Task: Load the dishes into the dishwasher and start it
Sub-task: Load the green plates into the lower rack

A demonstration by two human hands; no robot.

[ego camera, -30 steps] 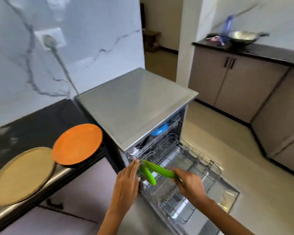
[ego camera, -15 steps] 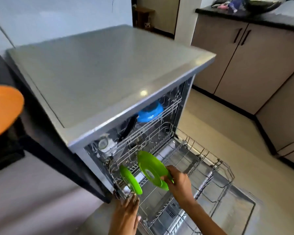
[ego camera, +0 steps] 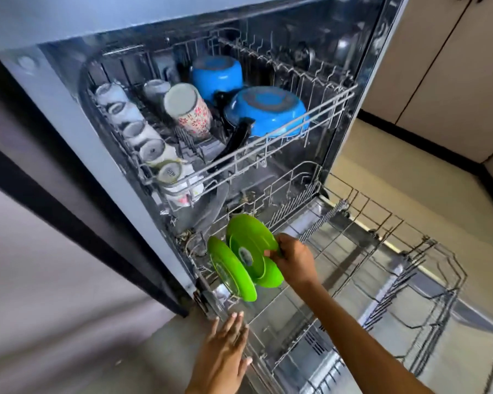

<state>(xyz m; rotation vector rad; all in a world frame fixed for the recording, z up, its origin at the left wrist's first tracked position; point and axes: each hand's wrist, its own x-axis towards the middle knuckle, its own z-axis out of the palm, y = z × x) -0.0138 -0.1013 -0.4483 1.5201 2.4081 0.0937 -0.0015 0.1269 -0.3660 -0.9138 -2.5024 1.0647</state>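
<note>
The right hand (ego camera: 295, 261) covers the right rim of the rear green plate (ego camera: 249, 248), and the front green plate (ego camera: 231, 270) hides that plate's lower left. The left hand (ego camera: 225, 354) is cut off at the wrist by the bottom edge. The lower rack (ego camera: 382, 251) blurs toward its right corner. The cups (ego camera: 131, 120) along the upper rack's (ego camera: 296, 123) left edge are smeared

Two plates up on edge in the lower rack (ego camera: 353, 251).
Nearer plate (ego camera: 231, 270) stands left of the far plate (ego camera: 251, 245); cups (ego camera: 143, 132) sit above.
</note>
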